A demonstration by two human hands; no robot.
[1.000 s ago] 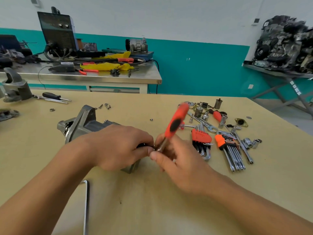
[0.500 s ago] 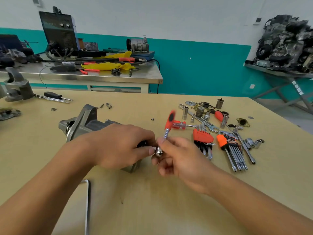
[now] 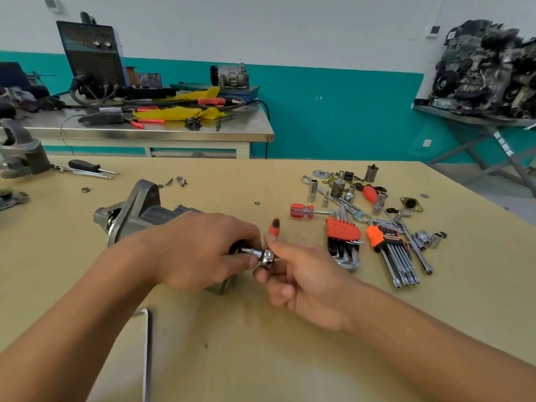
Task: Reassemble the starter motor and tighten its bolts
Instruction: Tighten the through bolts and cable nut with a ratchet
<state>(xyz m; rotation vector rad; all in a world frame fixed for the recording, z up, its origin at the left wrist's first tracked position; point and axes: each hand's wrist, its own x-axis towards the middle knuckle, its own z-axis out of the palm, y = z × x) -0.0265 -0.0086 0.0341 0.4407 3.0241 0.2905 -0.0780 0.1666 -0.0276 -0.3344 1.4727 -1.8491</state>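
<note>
The grey starter motor (image 3: 136, 213) lies on its side on the tan table, nose end to the left. My left hand (image 3: 200, 250) lies over its rear part with curled fingers and holds it down. A ratchet wrench with a chrome head (image 3: 266, 256) and an orange handle (image 3: 274, 226) is set against the motor's rear end. My right hand (image 3: 301, 274) grips that wrench near its head, with the handle pointing away from me. The bolt under the socket is hidden.
Hex key sets (image 3: 342, 242), sockets (image 3: 338, 188), a small orange screwdriver (image 3: 303, 211) and spanners lie to the right. Loose screws (image 3: 179, 181) sit behind the motor. A vise (image 3: 20, 152) stands at far left. A metal bar (image 3: 145, 343) lies near me.
The ratchet handle has swung from upright and leaning right down to pointing away from me. My right hand has turned with it. My left hand has stayed on the motor.
</note>
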